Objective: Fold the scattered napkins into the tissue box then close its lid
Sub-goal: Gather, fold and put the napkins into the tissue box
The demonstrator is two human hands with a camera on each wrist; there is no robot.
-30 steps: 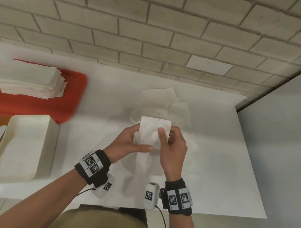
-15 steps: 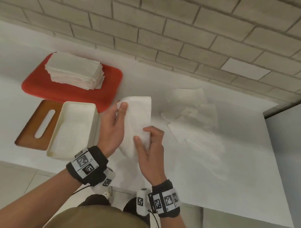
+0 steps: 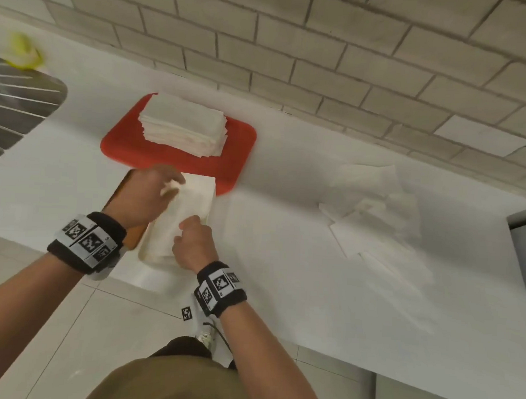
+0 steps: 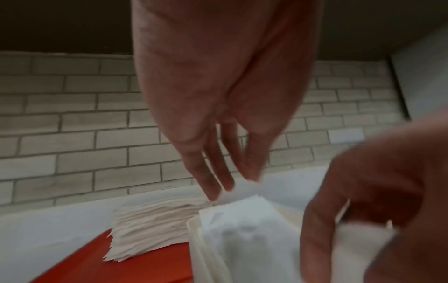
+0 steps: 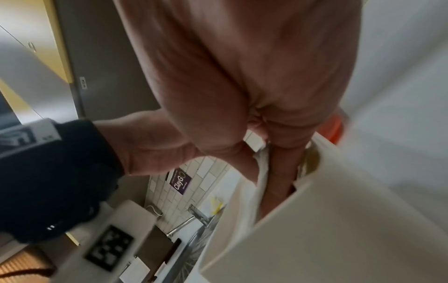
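Note:
An open white tissue box (image 3: 152, 252) stands near the table's front edge, with its wooden lid (image 3: 134, 236) lying to its left under my left wrist. Both hands hold a folded white napkin (image 3: 193, 197) lengthwise in the box. My left hand (image 3: 169, 190) pinches its far end, fingers pointing down (image 4: 218, 183). At the near end my right hand (image 3: 192, 223) pinches the napkin (image 5: 260, 166), its fingers reaching down inside the box wall (image 5: 315, 220). Several loose napkins (image 3: 374, 209) lie scattered on the table to the right.
A red tray (image 3: 236, 165) behind the box carries a tall stack of napkins (image 3: 184, 122). A metal sink (image 3: 17, 107) and a yellow object (image 3: 22, 53) sit at far left. A brick wall runs along the back; a grey surface (image 3: 522, 253) borders the right.
Both hands carried the folded napkin left, away from the scattered pile, and lowered it into the tissue box. The head view swung left with them.

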